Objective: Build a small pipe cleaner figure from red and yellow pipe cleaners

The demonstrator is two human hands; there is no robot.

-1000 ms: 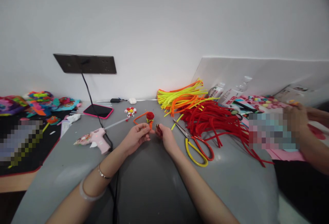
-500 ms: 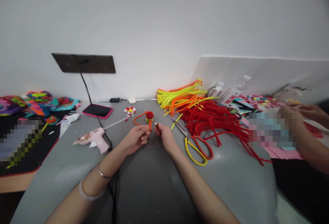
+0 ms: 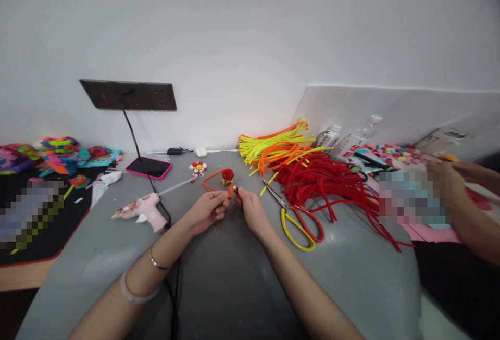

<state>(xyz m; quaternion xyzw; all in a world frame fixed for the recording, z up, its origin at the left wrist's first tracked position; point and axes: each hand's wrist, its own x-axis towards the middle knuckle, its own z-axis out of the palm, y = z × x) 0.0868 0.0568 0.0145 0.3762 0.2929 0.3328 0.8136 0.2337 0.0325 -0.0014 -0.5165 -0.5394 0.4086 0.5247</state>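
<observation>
My left hand (image 3: 211, 206) pinches an orange pipe cleaner (image 3: 230, 189), whose short end shows at the fingertips. In my right hand (image 3: 250, 206) is a small dark red lighter (image 3: 236, 191) with a metal top, held against or very near that orange end. Whether a flame burns there is hard to make out. Just beyond the fingers is a small red ball-like piece (image 3: 227, 175) with yellow-green at its base. A bent orange pipe cleaner length (image 3: 209, 178) curves beside it; I cannot tell if it joins the piece I hold.
Yellow-and-red-handled scissors (image 3: 291, 215) lie right of my hands, beside red pipe cleaners (image 3: 324, 184) and a yellow-orange bundle (image 3: 273, 145). Leftward are a pink glue gun (image 3: 146, 210), its black cord, a phone (image 3: 148, 167) and a beaded flower (image 3: 198, 168). A co-worker's hands (image 3: 453, 184) are at far right.
My right hand has moved slightly left and brought the lighter's top up to the orange pipe cleaner. My left hand has stayed nearly still.
</observation>
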